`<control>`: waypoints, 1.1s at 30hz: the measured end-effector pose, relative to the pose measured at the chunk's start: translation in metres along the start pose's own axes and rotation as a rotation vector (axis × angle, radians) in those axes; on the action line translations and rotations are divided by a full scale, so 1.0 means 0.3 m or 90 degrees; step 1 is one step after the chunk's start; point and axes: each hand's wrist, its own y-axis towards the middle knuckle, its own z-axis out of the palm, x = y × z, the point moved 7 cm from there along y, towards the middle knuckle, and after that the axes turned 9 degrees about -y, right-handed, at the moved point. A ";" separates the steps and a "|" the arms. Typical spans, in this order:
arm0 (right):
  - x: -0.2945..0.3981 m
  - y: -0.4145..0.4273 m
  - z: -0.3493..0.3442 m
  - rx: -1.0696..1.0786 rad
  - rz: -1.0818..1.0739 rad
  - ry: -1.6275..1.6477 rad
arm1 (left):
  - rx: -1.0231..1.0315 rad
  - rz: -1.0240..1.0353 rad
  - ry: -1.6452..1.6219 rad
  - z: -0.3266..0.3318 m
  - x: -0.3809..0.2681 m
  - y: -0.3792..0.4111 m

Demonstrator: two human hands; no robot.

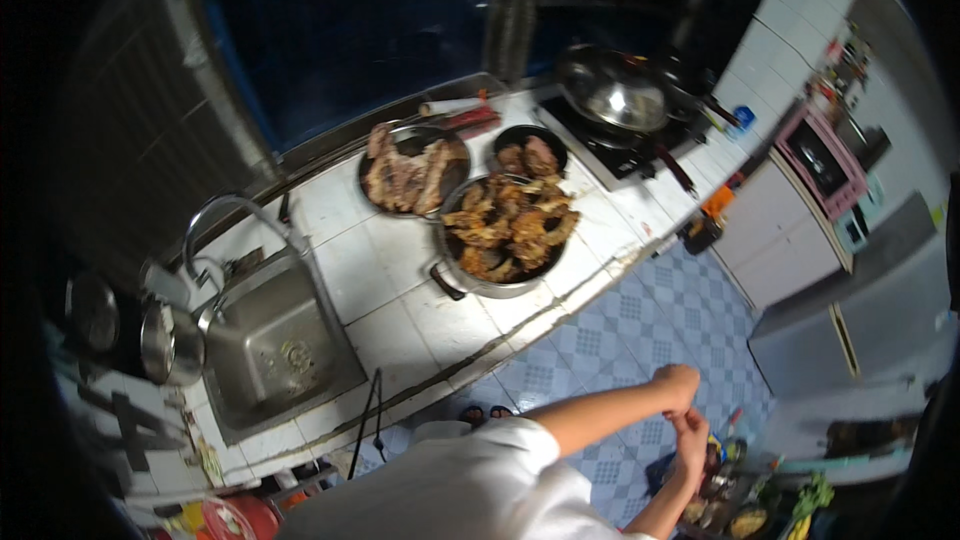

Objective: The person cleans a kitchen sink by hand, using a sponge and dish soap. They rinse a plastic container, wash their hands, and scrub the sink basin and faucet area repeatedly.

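My left hand (676, 388) and my right hand (691, 433) meet in front of my body, over the floor and away from the counter. The left is curled like a fist, and the right one's fingers touch it from below. Whether something small is between the fingers, I cannot tell. On the white tiled counter (379, 255) beside me is a wide metal pot (511, 289) heaped with browned, fried-looking pieces of food (510, 225). Behind it sit a round pan (459, 172) of meat slabs (405, 172) and a smaller dark bowl (501, 136) with meat chunks (538, 156).
A steel sink (262, 315) with a curved faucet (225, 199) is at the left. A lidded wok (619, 94) stands on the stove (592, 139). Beyond the floor are a pink toaster oven (821, 161), a refrigerator (862, 315), and bowls and leafy greens (814, 495) low at right.
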 end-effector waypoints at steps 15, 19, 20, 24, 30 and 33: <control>-0.513 -0.025 0.205 -0.057 0.080 -0.372 | 0.107 -0.023 0.074 0.147 0.677 -0.297; -0.542 -0.113 0.165 -0.025 0.236 -0.530 | 0.035 -0.080 -0.009 0.138 0.707 -0.329; -0.534 -0.139 0.141 -0.069 0.244 -0.507 | 0.027 -0.077 -0.041 0.142 0.694 -0.331; -0.505 -0.235 0.038 -0.254 0.301 -0.440 | 0.011 -0.078 -0.098 0.196 0.679 -0.307; -0.548 -0.317 -0.112 -0.308 0.348 -0.407 | 0.006 -0.068 -0.127 0.254 0.657 -0.261; -0.611 -0.283 -0.175 -0.351 0.331 -0.377 | 0.003 -0.077 -0.108 0.258 0.626 -0.230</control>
